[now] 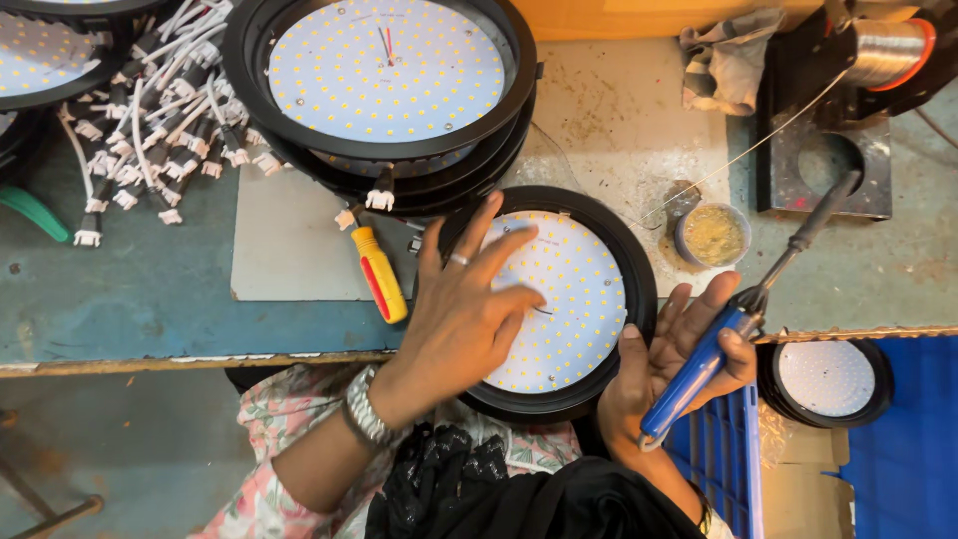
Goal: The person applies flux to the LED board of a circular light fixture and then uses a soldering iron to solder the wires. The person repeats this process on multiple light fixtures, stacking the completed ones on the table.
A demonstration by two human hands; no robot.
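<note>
Left hand (469, 309) spread flat on the round lamp (564, 299) at the bench edge, grasping nothing — steadying it. Right hand (679, 364) clasping the blue soldering iron (743, 314), tip raised away — clear of the panel.

Left hand (469, 309) spread flat on white LED board (574, 299) of round black lamp (639, 289) at bench (150, 299) edge. Right hand (679, 359) touching lamp rim, palm up, holding blue soldering iron (714, 349), tip pointing up-right. Yellow screwdriver (379, 271) just left of lamp. Stack of lamps (389, 80) behind. Small flux tin (714, 235) and solder spool (888, 50) to the right. White connectors (150, 130) piled far left.
</note>
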